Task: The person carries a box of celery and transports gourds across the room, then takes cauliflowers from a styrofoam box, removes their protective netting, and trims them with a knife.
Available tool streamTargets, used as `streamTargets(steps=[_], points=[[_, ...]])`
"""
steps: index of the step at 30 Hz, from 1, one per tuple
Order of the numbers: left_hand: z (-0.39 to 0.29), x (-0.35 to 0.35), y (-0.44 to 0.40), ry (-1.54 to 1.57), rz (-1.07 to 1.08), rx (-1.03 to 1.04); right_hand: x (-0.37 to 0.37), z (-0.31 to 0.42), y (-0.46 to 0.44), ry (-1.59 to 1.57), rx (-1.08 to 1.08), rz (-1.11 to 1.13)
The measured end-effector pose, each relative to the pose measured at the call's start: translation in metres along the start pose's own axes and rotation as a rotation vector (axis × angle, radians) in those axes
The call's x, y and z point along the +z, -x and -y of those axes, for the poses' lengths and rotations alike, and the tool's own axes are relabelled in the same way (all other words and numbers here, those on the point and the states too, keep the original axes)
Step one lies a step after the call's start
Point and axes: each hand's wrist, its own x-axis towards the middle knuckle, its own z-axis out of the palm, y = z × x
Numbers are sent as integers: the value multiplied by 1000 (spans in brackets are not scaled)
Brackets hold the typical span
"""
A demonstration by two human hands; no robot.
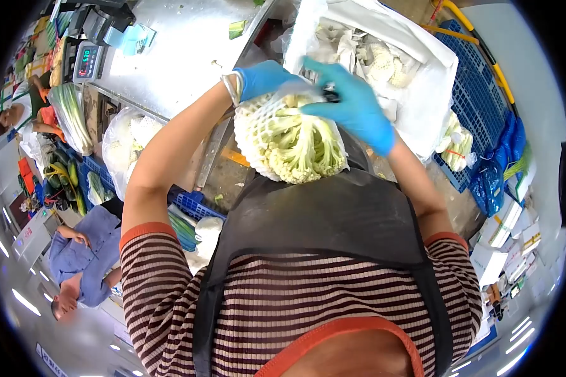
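A cauliflower (305, 147) with pale green stalks, partly wrapped in white foam netting (253, 129), is held in front of my apron, its florets toward me. My left hand (264, 80), in a blue glove, grips it from the far left side; the fingertips are hidden behind it. Over the right upper edge of the cauliflower is my right hand (355, 107), also gloved and slightly blurred. Between its thumb and fingers shows a small black object (331, 96), with a blurred greyish streak beside it. I cannot tell what kind of thing it is.
A white-lined box (431, 69) holding netted cauliflower (387, 66) stands beyond my right hand. At the far left is a metal table (170, 60) with a digital scale (87, 61). Bagged vegetables (129, 141) and blue crates (475, 78) stand around. Two other people are at the left.
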Motion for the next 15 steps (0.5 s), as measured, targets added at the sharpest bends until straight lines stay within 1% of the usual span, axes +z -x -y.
streamTargets(steps=[1, 2, 4, 5, 6, 7, 8, 9, 10, 11, 12, 13, 15], points=[[-20, -11, 0, -44, 98, -79, 10, -2, -11, 133, -34, 129], [-40, -22, 0, -88, 196, -157, 14, -11, -15, 116, -60, 116], [-24, -9, 6, 268, 63, -216, 22, -24, -21, 82, -115, 101], [-11, 0, 12, 448, -11, -246, 19, -26, -17, -100, -50, -1], [4, 8, 20, 39, -139, 249, 13, -46, -17, -316, 67, -83], [-6, 6, 31, 404, -144, -20, -11, -44, -15, -547, 308, -147], [-23, 6, 43, 767, -145, -291, -24, -50, -17, -686, 365, -375], [-29, 10, 52, 850, -249, -186, -39, -67, -12, -557, 326, -408], [-32, 10, 61, 916, -333, -80, -43, -83, -3, -389, 401, -399], [-36, 9, 68, 980, -415, 29, -42, -92, 11, -431, 469, -308], [-42, 6, 73, 945, -504, 49, -40, -99, 28, -472, 535, -215], [-48, 3, 80, 908, -592, 71, -45, -117, 43, -678, 587, 75], [-71, 0, 89, 895, -739, 89, -33, -132, 67, -842, 578, 301]])
